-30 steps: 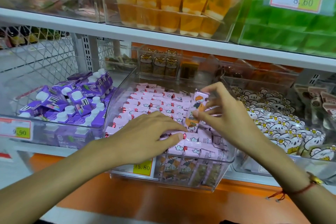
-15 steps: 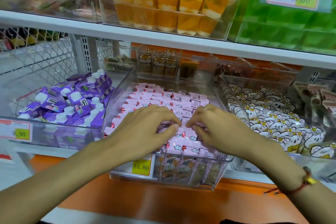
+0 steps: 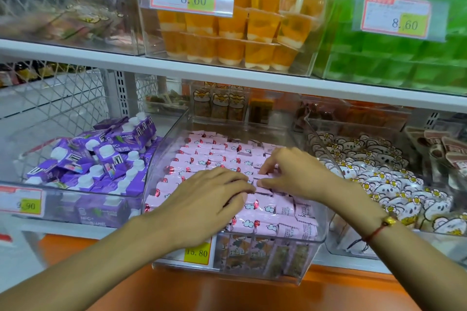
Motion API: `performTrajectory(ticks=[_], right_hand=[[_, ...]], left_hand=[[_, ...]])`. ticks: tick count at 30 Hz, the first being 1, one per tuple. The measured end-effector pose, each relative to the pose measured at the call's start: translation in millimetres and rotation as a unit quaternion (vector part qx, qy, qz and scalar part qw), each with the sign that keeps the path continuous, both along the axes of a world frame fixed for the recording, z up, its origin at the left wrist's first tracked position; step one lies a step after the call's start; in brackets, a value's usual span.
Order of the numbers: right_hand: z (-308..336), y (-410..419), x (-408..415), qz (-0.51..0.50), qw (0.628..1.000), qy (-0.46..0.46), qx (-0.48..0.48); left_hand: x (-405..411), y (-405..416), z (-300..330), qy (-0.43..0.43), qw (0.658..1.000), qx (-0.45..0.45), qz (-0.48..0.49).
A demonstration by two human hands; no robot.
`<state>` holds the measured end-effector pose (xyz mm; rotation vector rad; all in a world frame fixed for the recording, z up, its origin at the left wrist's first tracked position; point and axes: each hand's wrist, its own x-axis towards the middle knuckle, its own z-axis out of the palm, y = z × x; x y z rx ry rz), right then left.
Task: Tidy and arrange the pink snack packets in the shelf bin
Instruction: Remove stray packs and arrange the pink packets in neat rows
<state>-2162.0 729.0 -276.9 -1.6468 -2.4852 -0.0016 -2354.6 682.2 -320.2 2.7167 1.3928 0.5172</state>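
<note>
Pink snack packets [image 3: 217, 159] pressed flat in the clear bin [image 3: 313, 240], tagged "15.80" [image 3: 197, 252].
The packet raised a second ago is laid down; left hand [image 3: 202, 199] rests flat, right hand [image 3: 295, 171] seemingly pinches one.

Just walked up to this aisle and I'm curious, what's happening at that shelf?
A person is tidying the pink snack packets in a clear bin. The left hand lies flat on the packets near the front, while the right hand fingers curl onto packets in the middle. Purple cartons fill the neighbouring bin.
</note>
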Motion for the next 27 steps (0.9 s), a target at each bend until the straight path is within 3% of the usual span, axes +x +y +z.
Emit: performTrajectory(ticks=[7, 12, 15, 18, 20, 23, 27], right_hand=[[-6, -7, 6, 0.032, 0.997, 0.034, 0.055], [-10, -11, 4, 0.058, 0.982, 0.036, 0.176], [-4, -14, 3, 0.066, 0.950, 0.153, 0.265], [9, -17, 8, 0.036, 0.881, 0.335, 0.332], [14, -19, 14, -0.002, 0.845, 0.438, 0.307], [15, -23, 18, -0.049, 0.810, 0.562, 0.160], [11, -29, 9, -0.057, 0.800, 0.596, 0.046]], left_hand=[[-1, 2, 2, 0.036, 0.999, -0.019, 0.010], [1, 3, 5, 0.060, 0.997, -0.035, 0.012], [0, 3, 5, 0.059, 0.998, -0.029, 0.010], [0, 0, 5, 0.033, 0.999, -0.026, 0.006], [0, -3, 6, -0.017, 0.999, -0.003, 0.032], [1, -9, 11, -0.168, 0.981, 0.016, 0.093], [7, -13, 17, -0.341, 0.935, -0.070, 0.061]])
